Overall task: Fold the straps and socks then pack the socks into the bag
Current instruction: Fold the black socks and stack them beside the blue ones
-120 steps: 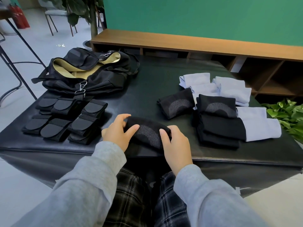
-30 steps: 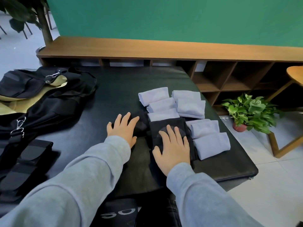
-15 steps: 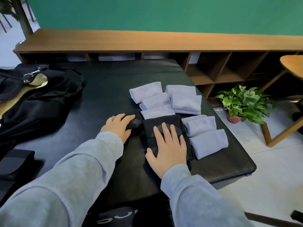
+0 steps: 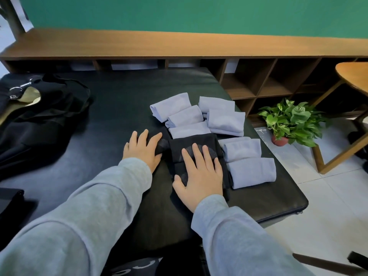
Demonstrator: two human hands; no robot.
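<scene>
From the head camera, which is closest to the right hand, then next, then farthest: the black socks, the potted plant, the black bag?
1. Folded black socks: directly under the right hand.
2. Green potted plant: on the floor, off to the right.
3. Open black bag: far left on the table.

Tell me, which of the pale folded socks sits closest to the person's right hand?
The pale sock just right of the right hand, upper one of the near pair. It lies beside the fingertips; the other pale socks sit farther back or lower right.

potted plant [image 4: 292, 120] on floor | wooden shelf [image 4: 179, 44] | green wall [image 4: 199, 14]
</scene>
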